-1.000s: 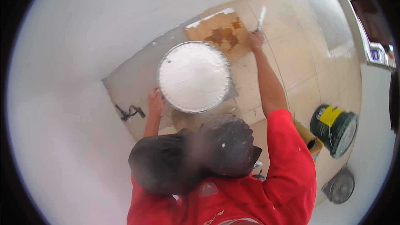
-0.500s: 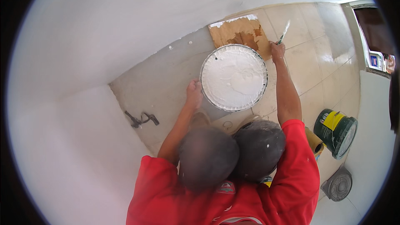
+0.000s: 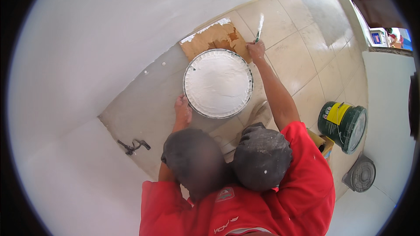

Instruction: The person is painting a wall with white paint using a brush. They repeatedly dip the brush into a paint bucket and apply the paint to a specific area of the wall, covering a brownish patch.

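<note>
A round, dark-rimmed bucket [image 3: 218, 83] filled with smooth white paste stands in front of my knees, seen from above. My left hand [image 3: 183, 110] is closed at its lower left rim, thumb side against the edge. Beyond the bucket, my right hand [image 3: 256, 50] is wrapped around a slim tool [image 3: 260, 27] with a green handle and a white, narrow end pointing away from me; whether it is a brush or a putty knife is unclear. A brown cardboard sheet [image 3: 205, 39], torn and smeared white along its far edge, lies partly under or behind the bucket, beside my right hand.
White walls [image 3: 87, 52] meet the floor at the left and far side. To the right lie a green bucket [image 3: 339, 124] with a yellow label, a cardboard roll [image 3: 323, 143] and a dark grey round-faced object [image 3: 361, 175]. A black bracket-like item [image 3: 132, 147] is near the left wall.
The view has turned, so the bucket, cardboard and both hands sit farther left in the picture. Both hands keep their grip. My right knee has shifted and more of my shoe shows.
</note>
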{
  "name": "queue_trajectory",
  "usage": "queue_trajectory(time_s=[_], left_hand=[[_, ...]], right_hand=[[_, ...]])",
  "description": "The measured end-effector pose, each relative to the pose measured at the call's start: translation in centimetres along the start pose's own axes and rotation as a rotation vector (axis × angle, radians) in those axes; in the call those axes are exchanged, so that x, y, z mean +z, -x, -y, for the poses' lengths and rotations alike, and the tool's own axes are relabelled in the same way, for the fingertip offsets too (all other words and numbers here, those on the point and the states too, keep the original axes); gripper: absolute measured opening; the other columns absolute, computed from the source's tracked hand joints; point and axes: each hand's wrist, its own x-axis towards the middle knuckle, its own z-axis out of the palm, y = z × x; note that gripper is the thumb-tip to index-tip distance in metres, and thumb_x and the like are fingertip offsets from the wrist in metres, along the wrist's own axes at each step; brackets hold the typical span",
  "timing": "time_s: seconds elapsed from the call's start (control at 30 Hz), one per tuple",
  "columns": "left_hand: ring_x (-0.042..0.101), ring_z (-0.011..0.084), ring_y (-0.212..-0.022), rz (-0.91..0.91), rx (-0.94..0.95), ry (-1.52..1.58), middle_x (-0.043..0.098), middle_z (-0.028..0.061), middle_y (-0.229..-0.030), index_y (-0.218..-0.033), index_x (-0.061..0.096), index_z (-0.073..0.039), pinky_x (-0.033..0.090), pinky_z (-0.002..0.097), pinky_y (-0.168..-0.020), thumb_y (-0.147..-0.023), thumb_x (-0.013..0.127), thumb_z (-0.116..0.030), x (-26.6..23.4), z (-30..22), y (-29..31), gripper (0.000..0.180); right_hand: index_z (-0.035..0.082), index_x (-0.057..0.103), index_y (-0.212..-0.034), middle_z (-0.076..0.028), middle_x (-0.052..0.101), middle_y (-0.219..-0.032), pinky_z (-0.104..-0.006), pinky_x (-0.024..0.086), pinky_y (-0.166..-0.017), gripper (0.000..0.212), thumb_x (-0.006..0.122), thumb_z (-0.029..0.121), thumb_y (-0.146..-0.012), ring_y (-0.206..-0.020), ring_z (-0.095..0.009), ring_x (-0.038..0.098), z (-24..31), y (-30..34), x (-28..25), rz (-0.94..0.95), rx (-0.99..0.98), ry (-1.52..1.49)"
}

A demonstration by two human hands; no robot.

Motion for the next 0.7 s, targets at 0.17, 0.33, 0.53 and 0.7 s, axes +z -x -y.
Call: queue_trajectory(time_s=[0.17,0.33,0.53,0.7], left_hand=[[0.046,0.0025,-0.059,-0.024,0.008,-0.026,0.062,-0.0014,-0.095,-0.124,0.053,-0.005,0.034,0.0197,-0.044,-0.107,0.051,-0.012,0.8,0.8,-0.3,0.019],[0.052,0.0050,-0.063,-0.070,0.010,-0.156,0.063,0.0003,-0.097,-0.127,0.054,-0.004,0.039,0.0200,-0.050,-0.106,0.055,-0.017,2.6,0.9,-0.5,0.025],[0.060,0.0092,-0.085,-0.162,0.005,-0.288,0.066,0.0020,-0.105,-0.124,0.062,0.000,0.050,0.0267,-0.077,-0.106,0.057,-0.025,5.0,0.7,-0.7,0.031],[0.062,0.0096,-0.092,-0.102,-0.001,-0.383,0.069,0.0018,-0.109,-0.121,0.068,0.002,0.051,0.0263,-0.080,-0.106,0.057,-0.027,4.5,-0.3,-2.2,0.035]], right_hand=[[0.002,0.061,-0.087,-0.010,0.076,-0.085,-0.0353,0.055,-0.072,0.020,0.077,0.009,-0.076,-0.076,-0.021,0.071,-0.5,-1.0,0.1,-0.052,-0.035,-0.013],[0.002,0.068,-0.092,-0.013,0.076,-0.088,-0.0405,0.055,-0.080,0.019,0.074,0.012,-0.078,-0.084,-0.028,0.072,-1.2,-1.9,0.5,-0.005,-0.026,-0.168],[0.000,0.069,-0.093,-0.016,0.075,-0.089,-0.0439,0.054,-0.085,0.023,0.076,0.016,-0.078,-0.089,-0.033,0.072,-1.0,-2.5,0.2,0.011,0.063,-0.215],[-0.001,0.067,-0.087,-0.020,0.074,-0.085,-0.0472,0.054,-0.083,0.023,0.077,0.017,-0.076,-0.086,-0.037,0.072,-1.1,-2.2,0.5,-0.033,-0.022,-0.139]])
